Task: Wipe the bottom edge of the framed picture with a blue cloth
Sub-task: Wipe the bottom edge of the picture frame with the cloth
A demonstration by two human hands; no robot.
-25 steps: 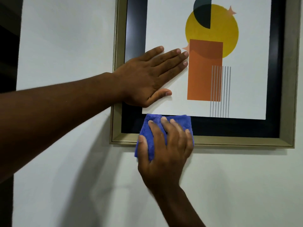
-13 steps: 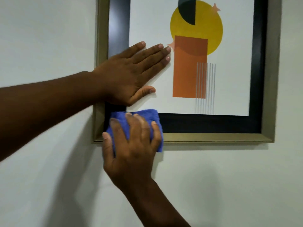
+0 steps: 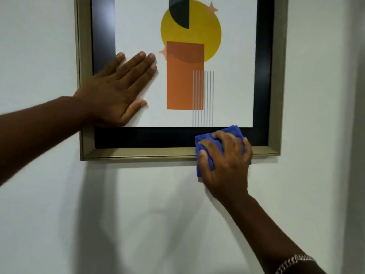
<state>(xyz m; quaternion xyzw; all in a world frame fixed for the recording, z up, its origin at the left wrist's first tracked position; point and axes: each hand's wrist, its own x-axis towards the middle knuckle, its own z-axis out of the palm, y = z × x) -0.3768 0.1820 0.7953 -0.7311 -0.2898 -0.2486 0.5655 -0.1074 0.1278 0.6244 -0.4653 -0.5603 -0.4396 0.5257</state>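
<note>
Bottom edge point(image 3: 138, 153) runs left-right | right hand point(image 3: 225, 161) presses blue cloth point(image 3: 205, 165) near its right end (corner just beyond) | left hand point(image 3: 116, 93) flat, spread, bracing picture point(image 3: 227, 86)

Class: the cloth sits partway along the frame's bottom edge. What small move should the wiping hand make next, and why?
Probably slide the right hand and blue cloth rightward to the frame's bottom-right corner: that short stretch lies uncovered beyond the cloth, while the left hand lies flat on the picture.
</note>
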